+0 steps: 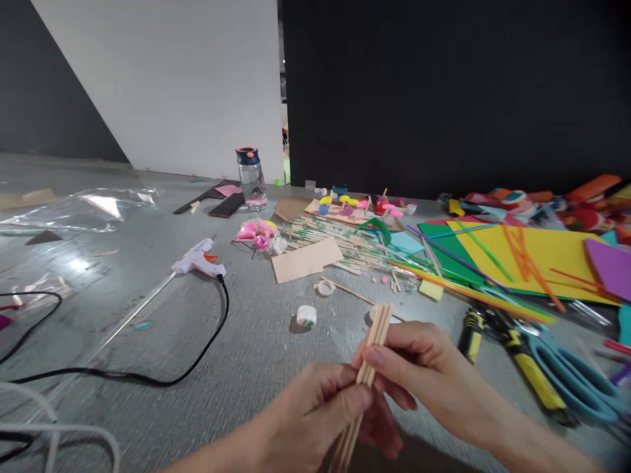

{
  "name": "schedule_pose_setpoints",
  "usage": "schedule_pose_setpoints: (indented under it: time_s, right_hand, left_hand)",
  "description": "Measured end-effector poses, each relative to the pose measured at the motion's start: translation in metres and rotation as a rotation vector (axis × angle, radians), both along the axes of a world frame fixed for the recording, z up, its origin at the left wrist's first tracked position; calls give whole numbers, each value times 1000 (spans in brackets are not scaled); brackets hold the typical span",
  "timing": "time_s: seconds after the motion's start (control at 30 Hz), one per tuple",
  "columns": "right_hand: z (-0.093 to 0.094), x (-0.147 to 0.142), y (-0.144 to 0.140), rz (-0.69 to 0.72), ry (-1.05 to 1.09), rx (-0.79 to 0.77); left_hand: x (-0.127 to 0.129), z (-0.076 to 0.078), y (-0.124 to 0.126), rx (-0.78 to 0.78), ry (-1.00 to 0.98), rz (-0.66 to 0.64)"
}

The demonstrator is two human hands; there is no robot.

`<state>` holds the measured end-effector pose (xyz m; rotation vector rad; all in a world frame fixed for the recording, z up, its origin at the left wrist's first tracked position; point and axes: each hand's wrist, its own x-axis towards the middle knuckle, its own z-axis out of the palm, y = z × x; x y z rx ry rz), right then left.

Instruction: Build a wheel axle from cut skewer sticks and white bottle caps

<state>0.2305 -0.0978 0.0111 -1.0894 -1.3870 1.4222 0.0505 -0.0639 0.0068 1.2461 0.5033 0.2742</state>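
A small bundle of thin wooden sticks [379,325] slants upright in front of me, held by both hands near the table's front edge. My left hand [320,410] is closed around its lower part, thumb laid across the sticks. Higher up, my right hand [419,361] pinches the same bundle between thumb and fingers. The lower ends run down toward the bottom of the view. Just beyond the hands lie a white bottle cap [306,316], a ring-shaped cap [326,287] and a single long stick [352,293]. Another pale round piece is partly hidden behind the bundle.
A white glue gun [200,259] with a black cord [224,315] rests at left. Packaged sticks [320,230], a cardboard piece [305,259] and a water bottle [252,180] stand farther back. At right are yellow sheets [542,256], blue scissors [572,374] and a yellow-black tool [535,374].
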Motion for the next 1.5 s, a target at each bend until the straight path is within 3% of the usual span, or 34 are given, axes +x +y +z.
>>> schedule_pose_setpoints:
  time_s: [0.07, 0.13, 0.37, 0.47, 0.6, 0.77, 0.93, 1.17, 1.33, 1.5]
  right_hand:
    - [-1, -2, 0, -11, 5, 16]
    - [-2, -3, 0, -6, 10, 35]
    - [-2, -1, 1, 8, -45, 49]
    - [1, 2, 1, -83, -90, 64]
    - [6, 7, 1, -256, -118, 269]
    - [7, 7, -1, -268, -236, 441]
    - [2, 7, -2, -233, -157, 378]
    - [-1, -2, -1, -15, 470, 92]
    - [3, -9, -4, -24, 484, 32]
    - [0, -14, -1, -198, 408, 4]
  left_hand:
    - [3, -5, -2, -217, -60, 26]
    - [5, -11, -3, -308, -57, 36]
    - [2, -20, -3, -230, 11, 64]
    - [1, -17, -4, -213, 43, 52]
    - [1, -13, -4, -215, 93, 25]
    - [2, -9, -4, -252, 116, 2]
    - [1, -9, -5, -266, 88, -9]
    - [-2, -4, -2, -293, 74, 13]
    - [-3, -3, -1, -326, 76, -8]
    - [2, -12, 0, -349, -37, 80]
